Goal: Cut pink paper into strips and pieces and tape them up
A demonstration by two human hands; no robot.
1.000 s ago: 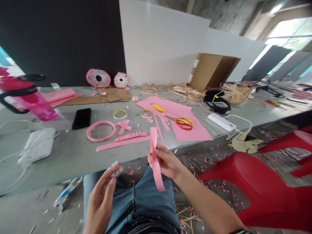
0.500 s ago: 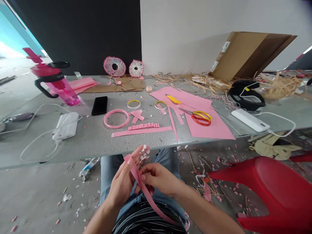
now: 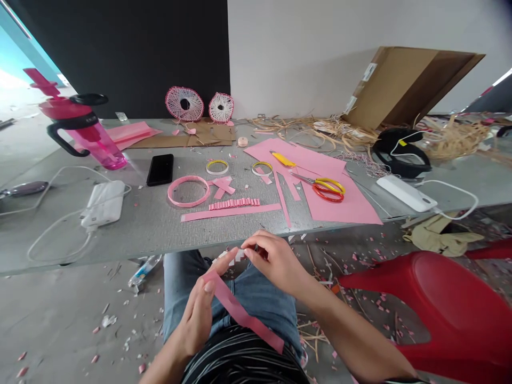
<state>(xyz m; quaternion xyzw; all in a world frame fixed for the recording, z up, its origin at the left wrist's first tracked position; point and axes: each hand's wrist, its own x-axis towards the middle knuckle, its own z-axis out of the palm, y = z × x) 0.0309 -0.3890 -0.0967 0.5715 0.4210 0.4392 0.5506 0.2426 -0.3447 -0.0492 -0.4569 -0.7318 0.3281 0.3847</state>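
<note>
In the head view, our left hand (image 3: 200, 314) pinches the upper end of a pink paper strip (image 3: 244, 317), which slants down across our lap, below the table edge (image 3: 160, 248). Our right hand (image 3: 276, 261) nips small white bits (image 3: 237, 255) at the left fingertips. Open floor lies to the left, and a red chair (image 3: 440, 298) crowds the right.

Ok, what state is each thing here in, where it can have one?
left hand, pinching the pink strip
right hand, fingertips pinched on a white bit at the left hand
pink strip, bent, trailing over the lap
scissors, shut, lying on the pink sheet
bottle, upright, spout flipped up
phone, screen dark
cardboard box, tipped over, open
</note>
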